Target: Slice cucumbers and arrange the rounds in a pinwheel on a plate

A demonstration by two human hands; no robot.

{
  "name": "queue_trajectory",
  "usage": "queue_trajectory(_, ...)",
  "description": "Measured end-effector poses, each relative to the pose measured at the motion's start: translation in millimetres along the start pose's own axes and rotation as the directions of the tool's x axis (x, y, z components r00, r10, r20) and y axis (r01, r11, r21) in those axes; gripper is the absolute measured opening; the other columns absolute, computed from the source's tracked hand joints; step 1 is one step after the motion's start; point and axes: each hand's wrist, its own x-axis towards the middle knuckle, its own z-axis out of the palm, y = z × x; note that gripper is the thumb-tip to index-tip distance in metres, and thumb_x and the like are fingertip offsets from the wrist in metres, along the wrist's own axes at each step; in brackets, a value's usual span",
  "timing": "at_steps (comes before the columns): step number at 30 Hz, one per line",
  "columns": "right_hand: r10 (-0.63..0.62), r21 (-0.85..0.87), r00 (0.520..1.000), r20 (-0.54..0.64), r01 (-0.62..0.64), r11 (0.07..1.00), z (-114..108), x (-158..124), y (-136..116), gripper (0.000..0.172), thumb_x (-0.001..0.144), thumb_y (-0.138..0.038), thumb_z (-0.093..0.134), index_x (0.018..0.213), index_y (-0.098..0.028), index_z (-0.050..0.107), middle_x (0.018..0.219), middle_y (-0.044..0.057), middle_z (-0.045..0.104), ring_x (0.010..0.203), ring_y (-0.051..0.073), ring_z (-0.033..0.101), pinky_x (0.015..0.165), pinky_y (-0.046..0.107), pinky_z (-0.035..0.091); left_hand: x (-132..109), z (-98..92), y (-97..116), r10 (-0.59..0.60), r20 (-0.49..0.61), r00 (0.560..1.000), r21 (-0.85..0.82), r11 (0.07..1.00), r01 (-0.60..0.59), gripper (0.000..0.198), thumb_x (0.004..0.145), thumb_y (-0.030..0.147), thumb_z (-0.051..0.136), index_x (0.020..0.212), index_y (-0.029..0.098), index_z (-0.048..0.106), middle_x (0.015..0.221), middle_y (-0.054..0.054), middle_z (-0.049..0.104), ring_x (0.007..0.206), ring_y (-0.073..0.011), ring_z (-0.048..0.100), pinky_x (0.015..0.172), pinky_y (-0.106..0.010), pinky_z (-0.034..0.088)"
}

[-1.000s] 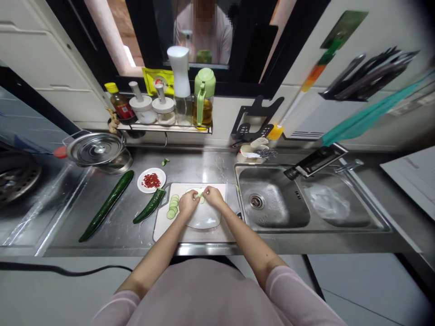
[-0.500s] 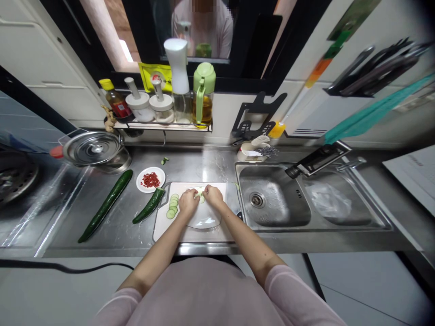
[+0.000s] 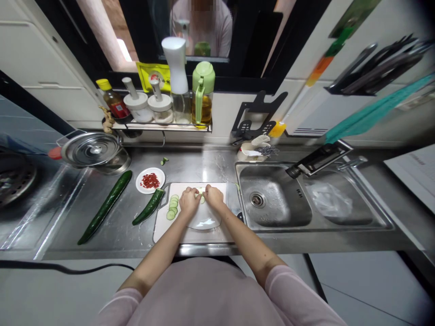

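Over the cutting board [image 3: 163, 233]: both of the person's hands meet at the far part of an oval white plate [image 3: 204, 222], which lies on the board.
Left hand [image 3: 190, 201]: fingers curled inward, the tips pinching at thin cucumber slices [image 3: 202, 199]; the exact finger contact is too small to make out.
Right hand [image 3: 214, 198]: just beside the left, thumb and fingertips pinching at those same slices.
Slices at the fingertips: over the plate's far part, between the two hands, partly covered by the fingers.
Sliced row [image 3: 172, 207]: overlapping cucumber rounds on the board, left of the plate.
Cut cucumber [image 3: 148, 208]: on the steel counter [image 3: 190, 165], its cut end close to the board's left edge.
Whole cucumber [image 3: 105, 208]: farther left, lying slantwise on the counter.
Small round dish [image 3: 138, 186]: behind the cut cucumber, holding small red pieces [image 3: 150, 180].
Lidded steel pot [image 3: 118, 164]: at the back left, near the whole cucumber's far end.
Wall rack [image 3: 163, 127]: yellow-capped bottle [image 3: 115, 103], two white-lidded jars [image 3: 161, 109], a tall white-topped bottle [image 3: 176, 65] and a green-lidded oil jug [image 3: 204, 90].
Sink [image 3: 278, 194]: right of the board, with a clear plastic bag [image 3: 331, 199] in its right basin.
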Motion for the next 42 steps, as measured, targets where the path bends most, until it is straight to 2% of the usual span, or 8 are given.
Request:
queue_trajectory(16,0.075,0.007,0.997,0.012,-0.075,0.997,-4,-6,19,0.028,0.094,-0.038,0.047,0.113,-0.02,0.056,0.104,0.011,0.068,0.101,0.022,0.062,0.078,0.029,0.04,4,2.0,1,-0.041,0.03,0.999,-0.017,0.999,0.042,0.017,0.085,0.039,0.057,0.091,0.028,0.068,0.104,-0.002,0.061,0.093,-0.0188,0.059,0.072,-0.028,0.041)
queue_trajectory(31,0.035,-0.071,0.999,0.004,-0.034,0.997,-6,-4,19,0.03,0.095,-0.041,0.048,0.114,-0.019,0.056,0.106,0.013,0.068,0.099,0.021,0.064,0.077,0.027,0.041,9,-3.1,5,-0.075,0.072,0.995,0.009,0.997,0.075,0.015,0.081,0.039,0.061,0.088,0.027,0.067,0.103,-0.002,0.062,0.089,-0.0186,0.061,0.071,-0.027,0.042)
queue_trajectory(38,0.031,0.019,0.997,-0.067,-0.03,0.999,-5,-14,23,0.034,0.097,-0.045,0.04,0.108,-0.02,0.06,0.1,0.009,0.07,0.094,0.019,0.063,0.074,0.026,0.038,8,-2.4,5,-0.082,0.063,0.995,-0.003,0.997,0.083,0.016,0.081,0.039,0.06,0.088,0.027,0.068,0.103,-0.002,0.062,0.087,-0.0186,0.061,0.072,-0.028,0.042)
queue_trajectory(42,0.033,0.108,0.993,-0.113,-0.021,0.994,0,-28,29,0.035,0.097,-0.047,0.038,0.102,-0.022,0.063,0.095,0.006,0.07,0.09,0.018,0.062,0.07,0.024,0.035,8,-3.9,4,-0.074,0.043,0.996,-0.065,0.995,0.077,0.016,0.08,0.038,0.061,0.089,0.027,0.069,0.102,-0.002,0.065,0.087,-0.0178,0.061,0.07,-0.027,0.041)
